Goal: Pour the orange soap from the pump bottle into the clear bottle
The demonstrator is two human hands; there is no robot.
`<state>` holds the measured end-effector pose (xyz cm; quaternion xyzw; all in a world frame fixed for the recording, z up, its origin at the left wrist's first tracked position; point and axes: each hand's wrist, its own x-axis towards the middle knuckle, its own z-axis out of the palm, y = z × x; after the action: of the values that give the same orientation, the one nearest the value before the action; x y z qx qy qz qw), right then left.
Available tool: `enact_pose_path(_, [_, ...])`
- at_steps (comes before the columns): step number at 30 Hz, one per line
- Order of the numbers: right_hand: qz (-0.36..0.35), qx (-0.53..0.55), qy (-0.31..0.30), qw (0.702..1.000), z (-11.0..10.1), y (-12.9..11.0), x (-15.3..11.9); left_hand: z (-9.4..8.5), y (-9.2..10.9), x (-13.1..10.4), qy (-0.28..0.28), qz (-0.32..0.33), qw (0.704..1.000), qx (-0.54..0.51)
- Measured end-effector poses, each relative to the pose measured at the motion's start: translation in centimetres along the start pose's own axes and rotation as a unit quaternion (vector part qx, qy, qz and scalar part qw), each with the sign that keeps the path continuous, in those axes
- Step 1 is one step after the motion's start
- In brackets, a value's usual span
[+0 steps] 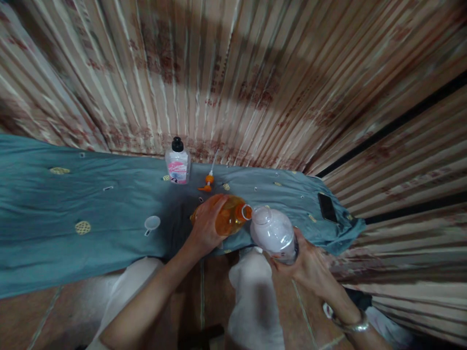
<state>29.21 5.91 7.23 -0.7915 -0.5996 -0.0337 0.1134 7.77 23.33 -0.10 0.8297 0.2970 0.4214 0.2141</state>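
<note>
My left hand (pixel 209 218) is wrapped round an amber bottle (pixel 231 216), tipped on its side with its uncapped mouth pointing right. My right hand (pixel 304 260) grips a clear bottle (pixel 275 233) with whitish contents, tilted so that its neck leans up and left. The two bottle mouths meet or nearly meet; whether they touch I cannot tell. Behind the amber bottle lies an orange pump top (pixel 208 182) with a pale dip tube. A small round whitish cap or dish (pixel 152 222) rests on the cloth to the left of my left hand.
A clear bottle with a black cap and pink label (pixel 178 165) stands near the curtain (pixel 219 87). The teal patterned cloth (pixel 120 194) covers a long, narrow surface. At its right end lies a black phone (pixel 327 207). My knees are below the front edge, above a tiled floor (pixel 189 301).
</note>
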Motion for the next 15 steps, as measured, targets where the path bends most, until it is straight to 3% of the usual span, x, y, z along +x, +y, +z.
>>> enact_pose_path(15, [0.073,0.062,-0.077,0.992,-0.71,-0.40,-0.51,0.08,0.90,0.72,-0.043,-0.030,0.999,-0.016])
